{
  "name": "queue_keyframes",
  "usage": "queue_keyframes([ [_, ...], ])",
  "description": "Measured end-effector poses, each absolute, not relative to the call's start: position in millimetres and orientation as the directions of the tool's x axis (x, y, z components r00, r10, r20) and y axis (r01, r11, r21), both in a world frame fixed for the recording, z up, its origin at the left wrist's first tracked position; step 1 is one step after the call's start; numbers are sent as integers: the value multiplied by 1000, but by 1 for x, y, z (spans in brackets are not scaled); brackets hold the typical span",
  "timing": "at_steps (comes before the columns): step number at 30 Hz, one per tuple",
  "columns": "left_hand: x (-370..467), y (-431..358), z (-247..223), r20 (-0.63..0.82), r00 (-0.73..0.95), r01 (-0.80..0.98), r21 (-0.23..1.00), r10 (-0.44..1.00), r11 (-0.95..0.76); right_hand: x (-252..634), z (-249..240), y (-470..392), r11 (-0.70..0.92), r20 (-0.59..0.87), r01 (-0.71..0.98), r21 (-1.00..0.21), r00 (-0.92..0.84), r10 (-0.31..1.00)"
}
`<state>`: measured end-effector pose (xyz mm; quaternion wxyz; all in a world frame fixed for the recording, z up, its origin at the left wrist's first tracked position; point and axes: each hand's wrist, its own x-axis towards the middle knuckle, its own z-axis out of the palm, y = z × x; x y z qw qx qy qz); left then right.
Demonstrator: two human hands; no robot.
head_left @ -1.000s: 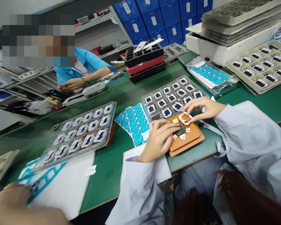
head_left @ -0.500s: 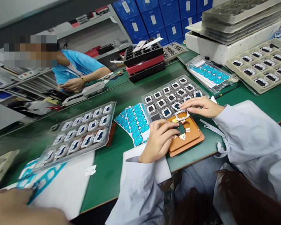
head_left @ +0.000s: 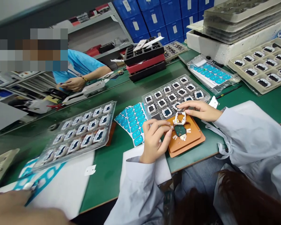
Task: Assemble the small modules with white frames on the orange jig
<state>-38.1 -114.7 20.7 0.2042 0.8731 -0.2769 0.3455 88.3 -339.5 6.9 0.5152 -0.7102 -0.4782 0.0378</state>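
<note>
My right hand [head_left: 201, 110] has its fingertips closed on the edge of a white frame [head_left: 180, 118], held tilted over the orange fixture [head_left: 192, 136]. A dark green part [head_left: 180, 130] lies in the fixture, with small white tabs around it. My left hand [head_left: 155, 137] is at the fixture's left edge, thumb and fingertips brought together; what they pinch, if anything, is too small to name. Just behind the hands sits a clear tray [head_left: 157, 103] of white frames with dark centres.
Blue sticker sheets [head_left: 137, 120] lie left of the tray. Another filled tray [head_left: 78, 131] stands farther left, near a person's blurred hand [head_left: 11, 203]. A seated person in blue works across the table. Bagged stickers [head_left: 210, 73] and a beige tray [head_left: 259, 67] are at right.
My left hand has drawn back left from the green part, uncovering it, and its fingertips have come together. The white frame in my right hand is now tilted more upright.
</note>
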Motion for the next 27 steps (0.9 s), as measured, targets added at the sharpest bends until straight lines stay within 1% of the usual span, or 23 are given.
queue_keyframes([
  [3, -36, -115, 19, 668, 653, -603, 175, -356, -778, 80, 10, -337, -84, 506, 707, -702, 578, 640],
  [6, -34, -115, 17, 639, 669, -603, 167, -380, -780, 73, 10, -334, -93, 571, 766, -635, 548, 612],
  [8, -33, -115, 16, 632, 670, -613, 176, -389, -770, 70, 9, -333, -92, 594, 784, -614, 536, 600],
  [14, -33, -116, 16, 609, 699, -621, 257, -375, -740, 74, 8, -335, -102, 561, 763, -639, 552, 617],
  [18, -34, -116, 18, 649, 704, -570, 272, -290, -776, 75, 10, -336, -110, 539, 740, -664, 575, 616],
  [21, -35, -115, 19, 667, 710, -534, 300, -226, -791, 72, 10, -335, -64, 588, 766, -640, 541, 602],
  [24, -35, -115, 20, 615, 750, -532, 341, -244, -775, 66, 10, -333, 23, 619, 796, -605, 452, 642],
  [27, -35, -116, 20, 563, 775, -542, 361, -286, -759, 63, 9, -333, 37, 602, 803, -594, 414, 682],
])
